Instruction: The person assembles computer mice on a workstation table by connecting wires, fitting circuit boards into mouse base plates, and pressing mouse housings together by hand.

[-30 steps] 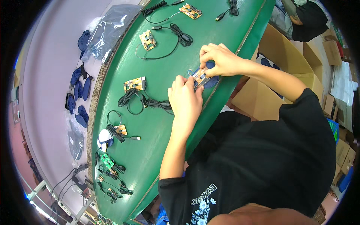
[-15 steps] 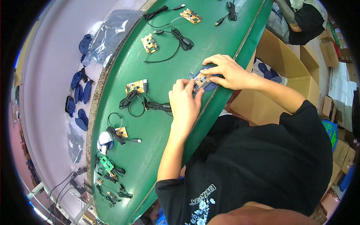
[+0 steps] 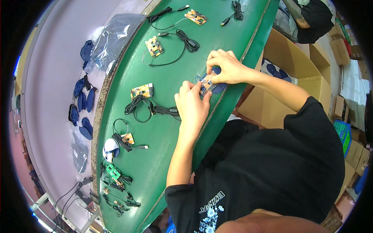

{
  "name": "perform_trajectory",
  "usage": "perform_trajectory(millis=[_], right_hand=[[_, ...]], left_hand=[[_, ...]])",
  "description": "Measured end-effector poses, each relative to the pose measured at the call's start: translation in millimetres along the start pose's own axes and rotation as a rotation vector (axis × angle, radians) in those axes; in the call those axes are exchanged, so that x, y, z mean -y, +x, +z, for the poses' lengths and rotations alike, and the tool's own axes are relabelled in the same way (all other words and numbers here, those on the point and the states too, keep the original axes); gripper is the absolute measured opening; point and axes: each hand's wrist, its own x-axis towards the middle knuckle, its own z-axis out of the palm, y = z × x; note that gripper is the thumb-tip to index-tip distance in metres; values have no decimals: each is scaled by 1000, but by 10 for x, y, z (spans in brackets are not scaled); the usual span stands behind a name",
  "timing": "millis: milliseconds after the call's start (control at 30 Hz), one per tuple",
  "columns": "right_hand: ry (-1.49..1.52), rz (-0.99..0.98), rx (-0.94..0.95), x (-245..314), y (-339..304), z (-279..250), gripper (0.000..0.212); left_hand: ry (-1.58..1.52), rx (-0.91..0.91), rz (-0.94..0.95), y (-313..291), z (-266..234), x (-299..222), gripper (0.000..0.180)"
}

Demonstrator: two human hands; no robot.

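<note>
On the near side of the green work surface, a small tan circuit board (image 3: 208, 81) sits over a dark blue plastic shell (image 3: 220, 87), whose rounded edge shows past it. My left hand (image 3: 191, 104) grips the board's left edge between thumb and fingers. From the far right, my right hand (image 3: 226, 67) is closed with thumb and fingertips on the board's upper corner. A thin wire loop sticks up beside the board. Fingers hide part of both pieces, so I cannot tell how the board is seated.
Circuit boards with coiled black cables, such as a yellow board (image 3: 154, 46) and another board (image 3: 141, 91), lie leftward. A white and blue computer mouse (image 3: 111, 149) is farther down. Blue shells (image 3: 86, 128) lie on the pale ledge. A cardboard box (image 3: 289, 58) stands right, near another person (image 3: 312, 23).
My right hand has drawn its fingers in, from spread over the board to bunched at its upper corner. My left hand keeps its grip. The whole view has shifted slightly.
</note>
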Motion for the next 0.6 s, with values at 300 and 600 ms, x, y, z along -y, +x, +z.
perform_trajectory(millis=[300,600], right_hand=[[74,17,40,-18,-22,-92,22],[-28,-238,-41,-141,-295,-41,32]], left_hand=[[18,-49,67,-15,29,7,42],[37,-66,85,-48,32,36,44]])
